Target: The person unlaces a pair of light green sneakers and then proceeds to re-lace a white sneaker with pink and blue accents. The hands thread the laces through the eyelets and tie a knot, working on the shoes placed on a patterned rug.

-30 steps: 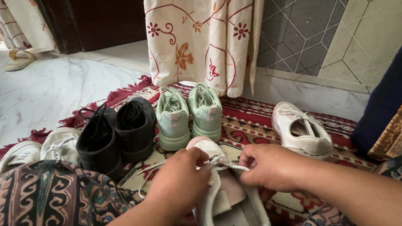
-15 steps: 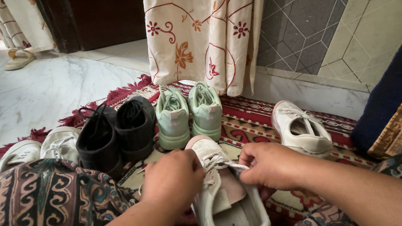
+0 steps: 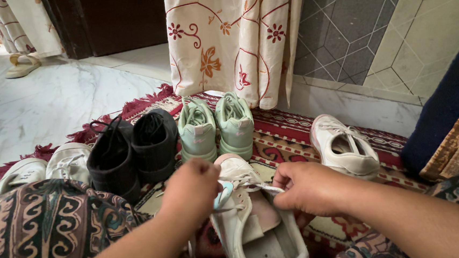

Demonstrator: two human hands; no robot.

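Both hands, left [image 3: 191, 191] and right [image 3: 306, 188], pinch laces of one white sneaker [image 3: 254, 219], toe pointing away, beyond it two mint sneakers [image 3: 216, 127].

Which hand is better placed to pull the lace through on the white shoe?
Left. The left hand pinches the lace end; the right hand steadies the white shoe.

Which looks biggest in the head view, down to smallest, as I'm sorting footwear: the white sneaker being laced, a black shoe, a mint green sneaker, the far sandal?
1. White sneaker being laced, though nearest the camera.
2. Black shoe.
3. Mint green sneaker, close to the black.
4. Sandal, farthest away.
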